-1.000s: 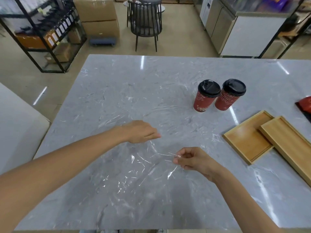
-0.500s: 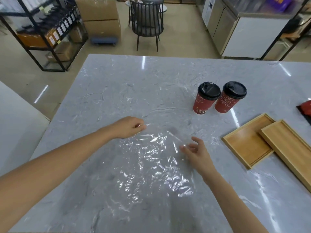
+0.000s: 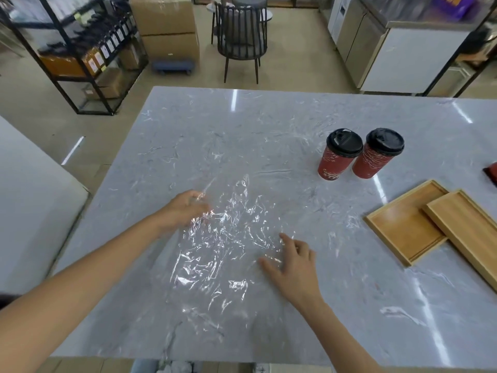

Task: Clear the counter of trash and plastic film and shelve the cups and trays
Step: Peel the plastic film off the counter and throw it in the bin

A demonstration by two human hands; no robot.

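Grey marble counter (image 3: 269, 117) fills most of the view, its near edge and right side cut off by the frame. Beyond its far edge stand a black metal shelf (image 3: 80, 57), stacked cardboard boxes (image 3: 166, 25) and a dark chair (image 3: 242, 39), all partly cropped at the top.

Clear plastic film (image 3: 223, 246) lies crumpled across the middle of the counter toward the near edge; its outline is hard to trace, showing only as glints and wrinkles. Two wooden trays (image 3: 403, 227) sit near the right edge, one overlapping the other, the right one running out of frame. Two red paper cups (image 3: 336, 157) with black lids stand upright and touching, farther back than the trays. A red object (image 3: 492, 170) at the right edge is almost wholly cut off.

The left hand (image 3: 185, 211) is at the film's far left part, blurred; its fingers seem curled at the film, but I cannot tell whether they pinch it. The right hand (image 3: 293, 265) lies with fingers spread on the film's right side, pressing flat and gripping nothing.
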